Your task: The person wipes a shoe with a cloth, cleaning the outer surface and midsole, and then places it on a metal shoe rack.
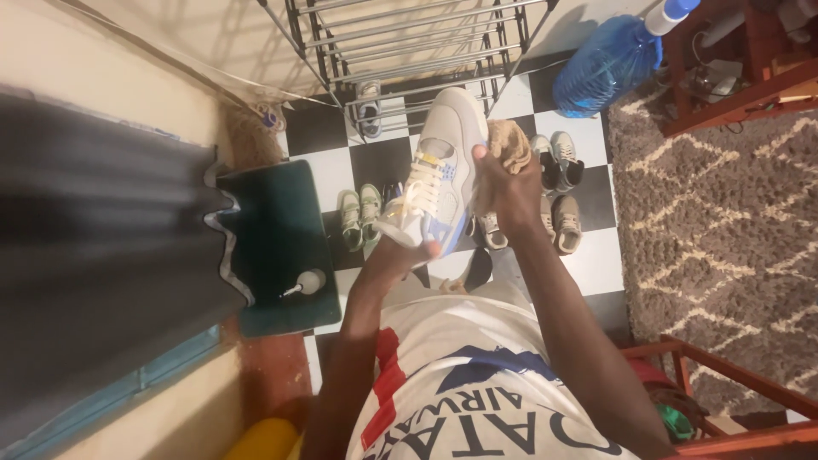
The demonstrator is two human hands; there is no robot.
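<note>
Sneaker (445, 162): pale grey and white high-top with cream laces and blue accents; held up in the air in front of the person, above the checkered floor (328, 128), toe pointing away.
Left hand (400, 251): fingers closed around the heel end of the sneaker, supporting it from below.
Right hand (504, 183): gripping a tan cloth (509, 143), pressed to the side of the sneaker near the collar.
Shoes on floor: a light green pair (360, 215) below the held sneaker; grey and dark pairs (558, 192) to the right, partly hidden by the right hand.
Rack (409, 47): metal tiered frame against the wall, one shoe (369, 106) on its lowest level.
Mat (281, 247): dark green, on the left, with a small white bottle (307, 283) lying on it.
Water bottle (613, 55): large, blue, tilted at upper right.
Rug (724, 230): brown shag with cream lattice, at right.
</note>
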